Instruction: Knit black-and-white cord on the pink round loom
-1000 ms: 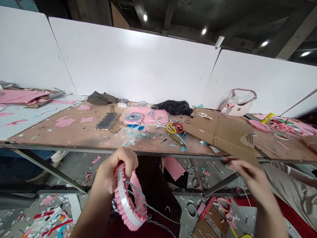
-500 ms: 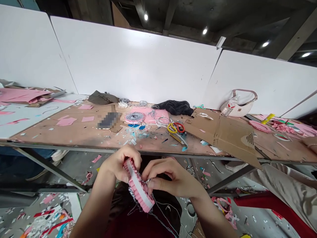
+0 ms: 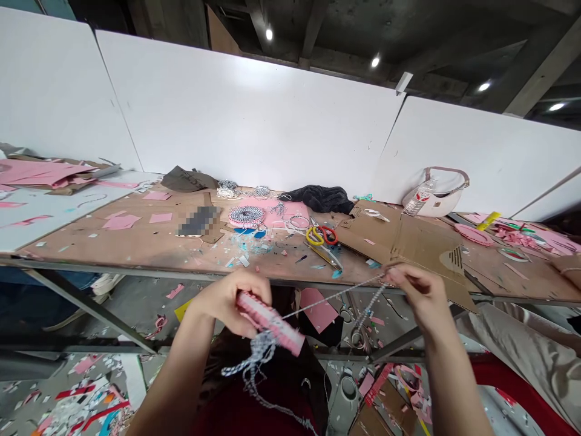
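My left hand (image 3: 236, 303) grips a pink pleated ring (image 3: 276, 324) with a pale band along its edge, held tilted above my lap. From the ring a black-and-white cord (image 3: 336, 297) runs taut up to the right. My right hand (image 3: 417, 290) pinches that cord between thumb and fingertips, out in front of the table's edge. More cord (image 3: 263, 351) hangs in loose loops under the ring and trails over my lap. On the table lies a round piece wound with the same patterned cord (image 3: 246, 215).
Scissors with yellow and red handles (image 3: 322, 235) lie mid-table, with a phone (image 3: 198, 221) to their left. A cardboard sheet (image 3: 422, 242), a bag (image 3: 442, 200) and a plastic bottle (image 3: 418, 200) are at the right. Paper scraps litter table and floor. Another person's leg (image 3: 521, 345) shows at right.
My right hand has moved from the ring out to the right and up, drawing the cord taut. The ring has turned in my left hand, and loose cord now hangs below it.
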The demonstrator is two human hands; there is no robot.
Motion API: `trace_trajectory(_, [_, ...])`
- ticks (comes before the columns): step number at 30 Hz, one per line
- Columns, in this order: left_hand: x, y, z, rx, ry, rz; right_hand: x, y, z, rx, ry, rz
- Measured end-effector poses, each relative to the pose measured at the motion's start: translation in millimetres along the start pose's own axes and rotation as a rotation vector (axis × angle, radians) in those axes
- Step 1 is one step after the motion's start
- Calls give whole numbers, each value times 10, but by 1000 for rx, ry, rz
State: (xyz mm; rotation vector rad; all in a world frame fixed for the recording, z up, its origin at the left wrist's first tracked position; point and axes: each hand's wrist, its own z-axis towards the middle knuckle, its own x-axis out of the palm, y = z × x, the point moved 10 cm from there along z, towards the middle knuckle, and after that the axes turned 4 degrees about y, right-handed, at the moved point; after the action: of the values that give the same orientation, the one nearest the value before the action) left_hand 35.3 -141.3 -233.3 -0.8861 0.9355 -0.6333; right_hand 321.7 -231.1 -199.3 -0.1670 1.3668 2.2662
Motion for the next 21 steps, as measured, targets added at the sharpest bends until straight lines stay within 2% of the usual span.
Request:
trace_trajectory(2, [187,-23,107,-7,141,-70,-255,-110,-122,27,-35,-58])
trace_trajectory(3, [278,-41,157,-4,207,-123,-318,-135,-174,36,-34,-75])
trace_trajectory(5, [369,-69,249,0,251,-204,-343,-126,-240,34,-21,-72])
trace_trajectory(8, [426,-92,323,-6,259,-256,-223,-31,-225,0,-14,2])
trace_trajectory(12, [428,-87,314,-34,241,-259,220,94,-55,-32,168,154])
trace_trajectory(13, [419,-83,304,-38,233,-259,286,123,2,-46,177,192])
trace_trajectory(14, [407,-78,293,-42,223,-258,289,148,68,-65,134,230])
trace_trajectory(17, [381,-65,266,-44,210,-239,106,163,248,-129,-128,300])
trace_trajectory(21, [365,-64,260,-27,210,-198,23,81,477,-123,-198,291])
